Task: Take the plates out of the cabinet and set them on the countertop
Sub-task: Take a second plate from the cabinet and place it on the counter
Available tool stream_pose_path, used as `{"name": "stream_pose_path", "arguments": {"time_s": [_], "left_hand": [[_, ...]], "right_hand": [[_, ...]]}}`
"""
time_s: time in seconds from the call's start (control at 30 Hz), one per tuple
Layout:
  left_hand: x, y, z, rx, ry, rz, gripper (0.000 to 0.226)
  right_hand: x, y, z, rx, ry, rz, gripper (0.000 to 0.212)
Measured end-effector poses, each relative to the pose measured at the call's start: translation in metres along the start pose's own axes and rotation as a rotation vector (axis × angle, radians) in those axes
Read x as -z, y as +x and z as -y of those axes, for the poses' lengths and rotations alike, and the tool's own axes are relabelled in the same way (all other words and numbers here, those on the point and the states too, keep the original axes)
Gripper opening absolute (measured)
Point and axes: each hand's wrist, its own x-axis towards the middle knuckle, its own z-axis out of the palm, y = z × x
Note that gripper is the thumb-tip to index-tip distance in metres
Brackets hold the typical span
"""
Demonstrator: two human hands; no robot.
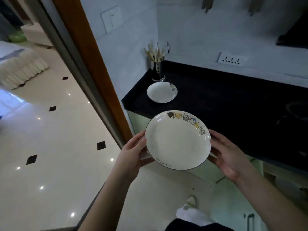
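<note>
Both hands, left hand (133, 152) and right hand (228, 157), grip the plate's (176, 140) opposite rims.

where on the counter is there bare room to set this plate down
The black countertop is bare to the right of the plate already set down, out toward the wall socket. The left corner is crowded: that plate sits just before the utensil holder.

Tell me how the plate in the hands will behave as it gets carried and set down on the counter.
The held plate looks like glazed ceramic, so it is probably stiff and breakable if dropped. Its glossy surface may be slippery; the left hand and right hand gripping opposite rims should help. Being shallow with a broad base, it will likely sit flat on the countertop, like the plate already there.
</note>
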Motion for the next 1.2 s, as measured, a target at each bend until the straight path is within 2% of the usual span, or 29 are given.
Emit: {"name": "stream_pose_path", "arguments": {"time_s": [0.13,0.27,0.57,0.77,1.07,1.2], "left_hand": [[-0.030,0.052,-0.007,0.051,0.023,0.053,0.030],[-0.061,0.106,-0.015,0.094,0.099,0.015,0.019],[-0.131,0.220,-0.021,0.133,0.275,0.042,0.030],[-0.154,0.277,-0.013,0.252,0.167,0.061,0.029],[-0.171,0.368,-0.003,0.375,0.280,0.138,0.028],[-0.176,0.401,0.001,0.387,0.327,0.148,0.030]], "right_hand": [[0.023,0.035,0.006,-0.002,0.069,-0.066,0.031],[0.043,0.078,0.017,0.013,0.107,-0.081,0.030],[0.094,0.171,0.043,-0.010,0.142,-0.146,0.032],[0.115,0.216,0.054,-0.039,0.127,-0.222,0.031],[0.124,0.272,0.049,-0.092,0.150,-0.342,0.029],[0.124,0.293,0.049,-0.134,0.129,-0.456,0.028]]}}
